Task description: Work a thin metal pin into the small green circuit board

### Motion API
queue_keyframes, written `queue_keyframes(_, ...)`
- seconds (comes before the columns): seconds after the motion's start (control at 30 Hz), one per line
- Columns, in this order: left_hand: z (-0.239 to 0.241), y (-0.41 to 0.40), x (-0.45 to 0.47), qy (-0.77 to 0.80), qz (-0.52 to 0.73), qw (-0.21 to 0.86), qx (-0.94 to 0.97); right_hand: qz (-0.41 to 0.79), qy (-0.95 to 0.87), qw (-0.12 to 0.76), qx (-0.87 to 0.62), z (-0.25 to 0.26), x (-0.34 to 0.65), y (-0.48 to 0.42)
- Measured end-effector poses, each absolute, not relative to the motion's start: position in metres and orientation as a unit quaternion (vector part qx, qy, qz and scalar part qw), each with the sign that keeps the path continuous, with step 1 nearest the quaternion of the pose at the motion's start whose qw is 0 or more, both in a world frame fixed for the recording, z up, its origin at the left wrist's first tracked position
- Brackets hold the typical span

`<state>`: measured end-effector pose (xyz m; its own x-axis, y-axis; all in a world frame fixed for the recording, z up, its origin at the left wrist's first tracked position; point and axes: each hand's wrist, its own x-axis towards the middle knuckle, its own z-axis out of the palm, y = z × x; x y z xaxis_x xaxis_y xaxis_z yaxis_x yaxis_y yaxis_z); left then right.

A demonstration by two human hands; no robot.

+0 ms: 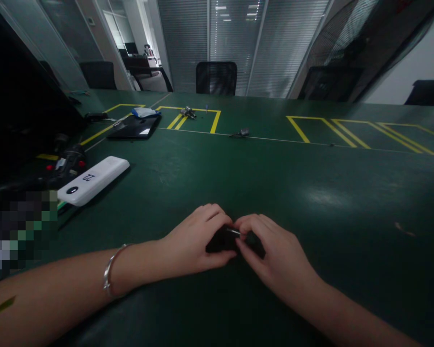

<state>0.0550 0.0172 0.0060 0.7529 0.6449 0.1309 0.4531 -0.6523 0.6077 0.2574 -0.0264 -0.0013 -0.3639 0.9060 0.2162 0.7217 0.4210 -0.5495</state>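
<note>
My left hand [195,238] and my right hand [271,253] meet low at the middle of the green table [311,193]. Both curl around a small black object [222,239] with a thin metal part [234,232] showing between the fingertips. The left fingers wrap over its left side, and the right fingers pinch near the metal part. Most of the object is hidden by the fingers. A silver bracelet [110,272] circles my left wrist.
A white power bank [94,180] lies at the left beside dark tools [67,164]. Farther back are a black tablet [133,127], a blue and white cloth [144,112], small metal parts [188,113] and another part [240,132]. Yellow tape boxes [361,131] mark the table; chairs [216,77] stand behind.
</note>
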Motion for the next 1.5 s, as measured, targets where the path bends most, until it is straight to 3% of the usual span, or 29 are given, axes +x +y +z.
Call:
queue_keyframes(0.2,0.003,0.018,0.052,0.296,0.261,0.446,0.803,0.203,-0.729,0.414,-0.506,0.0,0.26,-0.029)
queue_keyframes(0.3,0.0,0.016,0.053,0.268,0.274,0.583,0.716,0.176,-0.74,0.445,-0.473,0.002,0.259,-0.031)
queue_keyframes(0.4,-0.002,0.013,0.055,0.262,0.268,0.647,0.663,0.163,-0.759,0.449,-0.442,0.003,0.259,-0.033)
queue_keyframes(1.5,-0.002,0.01,0.056,0.293,0.275,0.534,0.744,0.102,-0.793,0.429,-0.42,0.008,0.255,-0.033)
